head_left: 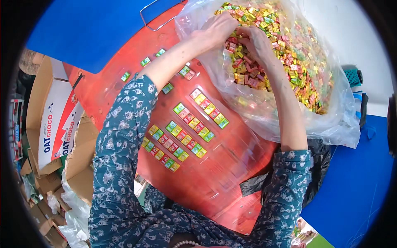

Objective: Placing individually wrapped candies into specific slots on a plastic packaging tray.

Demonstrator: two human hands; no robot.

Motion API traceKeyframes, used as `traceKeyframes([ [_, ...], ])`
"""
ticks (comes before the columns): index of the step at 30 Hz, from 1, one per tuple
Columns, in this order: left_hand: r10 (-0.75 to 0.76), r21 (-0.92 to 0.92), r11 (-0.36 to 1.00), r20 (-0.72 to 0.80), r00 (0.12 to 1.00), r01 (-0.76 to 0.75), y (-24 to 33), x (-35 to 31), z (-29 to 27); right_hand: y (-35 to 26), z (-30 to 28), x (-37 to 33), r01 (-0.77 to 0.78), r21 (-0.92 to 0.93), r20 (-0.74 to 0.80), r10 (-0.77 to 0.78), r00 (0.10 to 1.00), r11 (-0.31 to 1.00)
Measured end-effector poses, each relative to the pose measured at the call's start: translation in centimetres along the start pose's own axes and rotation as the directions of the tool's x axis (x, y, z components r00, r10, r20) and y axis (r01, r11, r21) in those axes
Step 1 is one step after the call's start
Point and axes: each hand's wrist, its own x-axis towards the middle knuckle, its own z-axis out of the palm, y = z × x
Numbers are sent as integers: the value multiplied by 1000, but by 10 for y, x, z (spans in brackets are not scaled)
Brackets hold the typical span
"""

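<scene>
A large clear plastic bag (269, 126) lies open at the far right, filled with small wrapped candies (300, 66) in yellow, red, pink and green. Both hands reach into its far left part and nearly meet there. My left hand (219, 29) is bent over the candies with its fingers curled down, fingertips mostly hidden. Beside it, my right hand (256, 43) holds its thumb and fingers together in a pinch; what lies between them does not show. Several straight slanting rows of candies (192, 122) sit side by side on the red table (194, 182), nearer to me.
Loose single green candies (145, 61) and a short pair (187, 72) lie near my left forearm. Blue surfaces (82, 29) flank the table. Printed cartons (51, 111) stand left. Black plastic (318, 173) bunches by my right elbow. A bent metal rod (155, 29) rests at the far edge.
</scene>
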Motion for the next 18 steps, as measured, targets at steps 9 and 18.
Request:
traceKeyframes([
  [9, 54, 15, 998, 230, 972, -59, -31, 14, -1, -23, 5, 11, -133, -115, 29, 137, 990, 984],
  [18, -16, -217, 974, 214, 977, 63, -35, 14, -11, -13, -37, 4, -458, 691, 115, 540, 834, 559],
])
